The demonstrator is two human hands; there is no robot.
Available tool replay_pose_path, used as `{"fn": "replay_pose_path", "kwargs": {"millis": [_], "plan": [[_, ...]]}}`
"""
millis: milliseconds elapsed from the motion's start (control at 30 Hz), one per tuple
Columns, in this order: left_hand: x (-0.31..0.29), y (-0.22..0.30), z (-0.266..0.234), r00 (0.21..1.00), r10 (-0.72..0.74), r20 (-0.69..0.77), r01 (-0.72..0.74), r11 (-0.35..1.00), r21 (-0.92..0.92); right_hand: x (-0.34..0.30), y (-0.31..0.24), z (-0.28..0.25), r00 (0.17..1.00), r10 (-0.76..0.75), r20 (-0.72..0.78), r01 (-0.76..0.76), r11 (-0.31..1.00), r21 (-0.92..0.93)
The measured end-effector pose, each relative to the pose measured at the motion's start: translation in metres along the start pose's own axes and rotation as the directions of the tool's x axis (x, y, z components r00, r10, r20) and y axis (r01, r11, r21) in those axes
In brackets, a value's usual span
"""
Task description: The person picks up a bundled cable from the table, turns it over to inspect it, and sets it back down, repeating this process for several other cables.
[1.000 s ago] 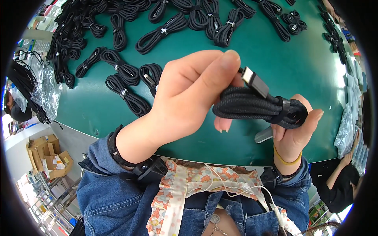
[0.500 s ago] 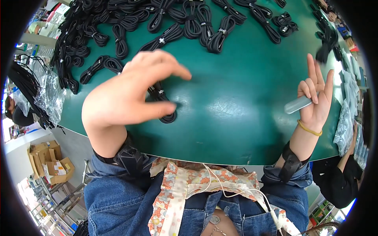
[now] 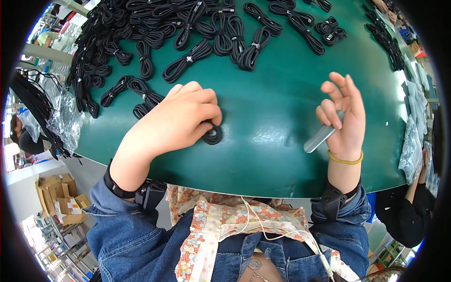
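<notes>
My left hand [image 3: 181,117] is closed on a small bundle of black coiled cable [image 3: 213,135] at the middle left of the table, covering most of it. Only the bundle's rounded loop end shows below the fingers. Over the right half of the table, my right hand [image 3: 345,120] is raised, palm turned inward. Its curled fingers pin a narrow, greyish, shiny strip with a rounded end [image 3: 318,139] against the palm, while the index finger and thumb are free. Other tied black cable bundles [image 3: 188,58] lie just beyond my left hand.
A large heap of black cable bundles [image 3: 155,11] covers the far left of the green table [image 3: 263,164]. More bundles [image 3: 387,44] lie in a row at the far right, near clear plastic bags [image 3: 411,145]. Another person's arm [image 3: 416,178] is at the right edge. Cardboard boxes [image 3: 61,197] stand lower left.
My left hand has come down and closed on the cable bundle. My right hand has moved left and slightly down with the strip. A blurred dark bundle at far right is now still.
</notes>
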State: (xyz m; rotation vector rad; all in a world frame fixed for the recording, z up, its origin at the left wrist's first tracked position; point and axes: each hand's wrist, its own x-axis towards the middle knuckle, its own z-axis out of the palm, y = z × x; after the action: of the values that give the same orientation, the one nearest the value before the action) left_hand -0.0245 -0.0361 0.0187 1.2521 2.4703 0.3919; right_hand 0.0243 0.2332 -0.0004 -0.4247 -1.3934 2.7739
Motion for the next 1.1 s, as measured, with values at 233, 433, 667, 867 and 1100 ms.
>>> {"fn": "replay_pose_path", "kwargs": {"millis": [233,433,667,867,1100], "plan": [[0.026,0.020,0.017,0.878,-0.087,-0.470,-0.459,0.123,-0.880,-0.018,0.013,0.022,0.954,0.021,0.300,0.055,0.968,-0.246],[0.043,0.021,0.039,0.836,-0.129,-0.534,-0.549,-0.180,-0.816,-0.027,0.015,0.021,0.898,-0.128,0.420,0.228,0.954,-0.196],[0.036,0.028,0.032,0.808,-0.120,-0.576,-0.589,-0.140,-0.796,-0.031,0.019,0.018,0.923,-0.266,0.276,0.334,0.912,-0.238],[0.032,0.025,0.030,0.792,-0.042,-0.610,-0.611,-0.075,-0.788,-0.032,0.024,0.024,0.897,-0.328,0.296,0.413,0.860,-0.298],[0.035,0.021,0.033,0.745,0.031,-0.666,-0.664,-0.058,-0.745,-0.031,0.026,0.011,0.869,-0.319,0.377,0.446,0.835,-0.323]]}}
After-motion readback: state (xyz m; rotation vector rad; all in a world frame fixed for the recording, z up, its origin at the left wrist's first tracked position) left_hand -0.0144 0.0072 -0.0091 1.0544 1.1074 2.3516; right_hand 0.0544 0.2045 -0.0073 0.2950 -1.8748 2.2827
